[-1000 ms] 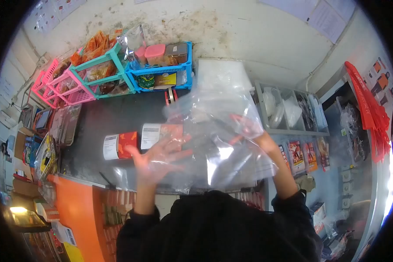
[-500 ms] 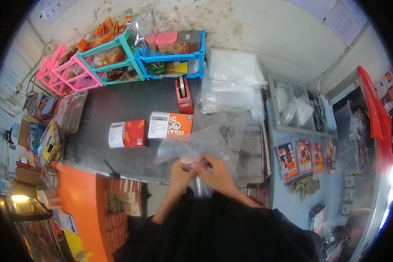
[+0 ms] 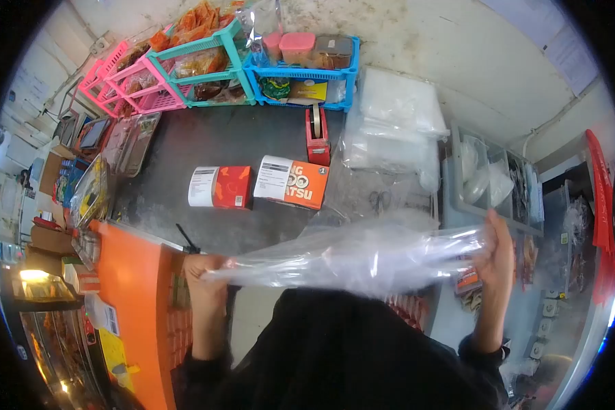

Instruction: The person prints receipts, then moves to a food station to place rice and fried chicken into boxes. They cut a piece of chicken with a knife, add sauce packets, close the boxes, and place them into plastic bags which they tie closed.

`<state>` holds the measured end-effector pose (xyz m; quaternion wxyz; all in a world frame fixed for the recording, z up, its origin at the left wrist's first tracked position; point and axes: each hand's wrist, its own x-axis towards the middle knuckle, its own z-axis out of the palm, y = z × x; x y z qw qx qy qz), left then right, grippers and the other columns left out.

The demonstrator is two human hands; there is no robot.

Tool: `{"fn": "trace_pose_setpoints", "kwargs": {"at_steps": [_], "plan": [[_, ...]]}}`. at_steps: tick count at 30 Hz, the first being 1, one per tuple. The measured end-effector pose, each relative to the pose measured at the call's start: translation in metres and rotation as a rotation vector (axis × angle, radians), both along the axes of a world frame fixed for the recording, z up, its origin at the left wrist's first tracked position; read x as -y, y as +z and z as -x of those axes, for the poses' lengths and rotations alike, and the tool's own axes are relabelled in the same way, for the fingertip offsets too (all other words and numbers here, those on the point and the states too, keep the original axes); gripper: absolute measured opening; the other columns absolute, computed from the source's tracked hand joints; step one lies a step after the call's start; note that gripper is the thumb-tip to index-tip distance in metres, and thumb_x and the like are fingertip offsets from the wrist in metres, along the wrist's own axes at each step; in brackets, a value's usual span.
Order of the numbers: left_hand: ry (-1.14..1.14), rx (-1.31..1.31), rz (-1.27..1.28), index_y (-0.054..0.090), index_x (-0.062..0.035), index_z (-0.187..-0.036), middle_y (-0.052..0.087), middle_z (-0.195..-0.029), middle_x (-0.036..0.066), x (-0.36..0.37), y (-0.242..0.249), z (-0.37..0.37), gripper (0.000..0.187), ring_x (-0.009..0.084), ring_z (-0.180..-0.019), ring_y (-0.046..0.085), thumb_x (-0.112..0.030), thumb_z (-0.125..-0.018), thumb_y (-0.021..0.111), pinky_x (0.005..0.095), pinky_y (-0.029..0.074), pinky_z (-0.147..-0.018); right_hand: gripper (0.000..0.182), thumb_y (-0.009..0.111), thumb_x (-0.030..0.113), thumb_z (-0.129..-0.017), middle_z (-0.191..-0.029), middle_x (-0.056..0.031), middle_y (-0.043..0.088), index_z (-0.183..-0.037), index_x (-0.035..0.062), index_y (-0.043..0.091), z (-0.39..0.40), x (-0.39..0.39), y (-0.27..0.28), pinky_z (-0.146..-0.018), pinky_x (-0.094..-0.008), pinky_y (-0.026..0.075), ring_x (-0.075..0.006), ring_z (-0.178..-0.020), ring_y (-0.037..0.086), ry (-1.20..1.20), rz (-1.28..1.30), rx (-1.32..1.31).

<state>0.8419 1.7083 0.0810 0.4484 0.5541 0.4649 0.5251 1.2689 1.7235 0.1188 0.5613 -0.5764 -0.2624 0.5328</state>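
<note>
In the head view, my left hand is curled closed around 1 end of the clear plastic, and my right hand grips the other. The plastic spans the air between my 2 hands, in front of my body, at the near side of the dark counter.

I judge it very light, limp and slippery, easily creased and probably quick to tear if jerked. Its gathered ends look the surest places to pinch, since the loose middle would give my fingertips little purchase.

It is glossy and see-through, bunched into long folds, fuller and blurred at the centre. Beyond it sit 2 boxy cartons, a red box and an orange box, each with a white paper label; the stacked plastic looks milky and soft.
</note>
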Motion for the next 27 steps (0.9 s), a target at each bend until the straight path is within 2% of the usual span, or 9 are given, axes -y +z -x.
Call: {"fn": "trace_pose_setpoints", "kwargs": {"at_steps": [2,5,8,12,15,18,21,25,27], "plan": [[-0.015,0.417,0.052,0.056,-0.0027,-0.063,0.054,-0.059,0.000,-0.008,-0.004,-0.001,0.008,0.0104,-0.054,0.053,-0.005,-0.070,0.057,0.0240,0.043,-0.051,0.030,0.058,0.022,-0.080,-0.098,-0.0091,0.057,-0.101,0.0014,0.049,-0.003,-0.005,0.011,-0.073,-0.0324,0.050,-0.0236,-0.086,0.058,0.105,-0.133,-0.158],[0.510,-0.167,-0.147,0.054,-0.0042,-0.074,0.057,-0.070,0.002,-0.037,-0.006,-0.040,0.008,0.0088,-0.061,0.054,-0.011,-0.078,0.052,0.0215,0.041,-0.053,0.030,0.060,0.004,-0.070,-0.101,-0.0120,0.055,-0.097,0.0013,0.048,0.044,-0.017,-0.028,-0.079,-0.0354,0.046,-0.0293,-0.091,0.055,0.345,-0.143,0.377],[0.340,0.971,0.684,0.052,-0.0038,-0.087,0.057,-0.080,0.005,-0.035,-0.066,-0.044,0.012,0.0114,-0.069,0.051,-0.011,-0.080,0.046,0.0240,0.040,-0.061,0.035,0.062,0.000,-0.067,-0.084,-0.0139,0.054,-0.100,0.0008,0.051,0.062,-0.063,-0.092,-0.072,-0.0338,0.042,-0.0301,-0.085,0.055,0.149,-0.033,1.204],[-0.123,0.376,0.742,0.048,-0.0017,-0.103,0.059,-0.082,0.008,0.022,-0.206,0.026,0.032,0.0219,-0.079,0.059,-0.022,-0.079,0.053,0.0334,0.046,-0.070,0.024,0.061,-0.001,-0.061,-0.083,-0.0160,0.053,-0.084,0.0030,0.056,0.069,-0.087,-0.162,-0.068,-0.0353,0.041,-0.0322,-0.083,0.054,0.145,-0.224,1.172],[0.013,-0.644,-0.001,0.049,0.0003,-0.100,0.059,-0.078,0.009,0.018,-0.155,-0.020,0.034,0.0238,-0.074,0.060,-0.018,-0.074,0.060,0.0361,0.047,-0.063,0.011,0.062,0.008,-0.066,-0.090,-0.0117,0.054,-0.076,0.0068,0.058,0.103,-0.097,-0.170,-0.070,-0.0381,0.042,-0.0318,-0.086,0.054,0.474,-0.234,1.302],[-0.038,-0.635,0.292,0.048,0.0015,-0.102,0.059,-0.075,0.011,-0.010,-0.165,-0.068,0.035,0.0265,-0.069,0.060,-0.011,-0.072,0.061,0.0383,0.046,-0.058,0.019,0.063,0.016,-0.067,-0.096,-0.0115,0.055,-0.083,0.0069,0.058,0.150,-0.109,-0.136,-0.072,-0.0379,0.044,-0.0304,-0.087,0.054,0.806,0.111,1.198],[0.060,-0.742,0.120,0.046,0.0008,-0.105,0.058,-0.073,0.010,-0.029,-0.182,-0.089,0.036,0.0241,-0.060,0.057,-0.013,-0.074,0.059,0.0385,0.044,-0.054,0.033,0.063,0.022,-0.069,-0.100,-0.0153,0.053,-0.096,0.0051,0.052,0.170,-0.081,-0.139,-0.071,-0.0414,0.045,-0.0311,-0.085,0.054,0.079,-0.753,1.586],[0.319,0.129,0.253,0.047,0.0009,-0.102,0.054,-0.080,0.008,-0.014,-0.183,-0.076,0.028,0.0183,-0.069,0.053,-0.010,-0.078,0.055,0.0326,0.043,-0.061,0.049,0.065,0.027,-0.070,-0.100,-0.0178,0.052,-0.107,0.0019,0.046,0.186,-0.040,-0.192,-0.072,-0.0402,0.047,-0.0333,-0.086,0.055,1.130,-1.013,1.130],[0.611,0.470,0.252,0.048,0.0006,-0.103,0.051,-0.085,0.007,-0.005,-0.172,-0.040,0.028,0.0162,-0.077,0.050,-0.012,-0.079,0.055,0.0302,0.042,-0.067,0.052,0.067,0.028,-0.070,-0.096,-0.0176,0.052,-0.109,0.0014,0.043,0.178,-0.033,-0.197,-0.069,-0.0381,0.048,-0.0336,-0.086,0.056,1.080,-0.207,1.240]]}}
